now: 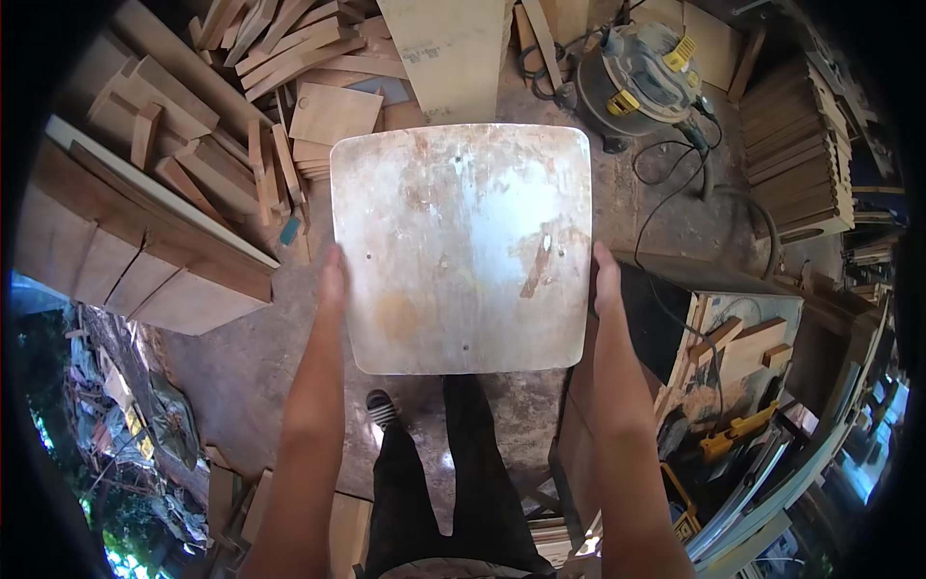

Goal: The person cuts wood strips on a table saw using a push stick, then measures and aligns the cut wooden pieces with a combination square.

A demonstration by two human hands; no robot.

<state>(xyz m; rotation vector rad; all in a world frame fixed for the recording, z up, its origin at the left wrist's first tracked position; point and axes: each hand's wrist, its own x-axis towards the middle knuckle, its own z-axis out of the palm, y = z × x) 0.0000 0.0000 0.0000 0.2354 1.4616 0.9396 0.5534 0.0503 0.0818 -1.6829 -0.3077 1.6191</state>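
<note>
Between my hands is a worn, whitish wooden panel (424, 261), roughly square with rounded corners and slightly curved edges. Brown stains, scraped patches and a few small dark holes mark its face. My left hand (331, 280) grips the left edge, and my right hand (606, 278) holds the opposite edge at about the same height. Most of the fingers are hidden behind or beneath the panel. It is held out in front of my body, over the floor and above my legs.
Wood offcuts (309, 63) are heaped at the far left, beyond a long wooden box-like piece (145, 241). A shop vacuum (637, 87) with a hose (769, 227) and cord stands far right. Stacked wood (791, 154) and a bench with a yellow tool (738, 431) line the right.
</note>
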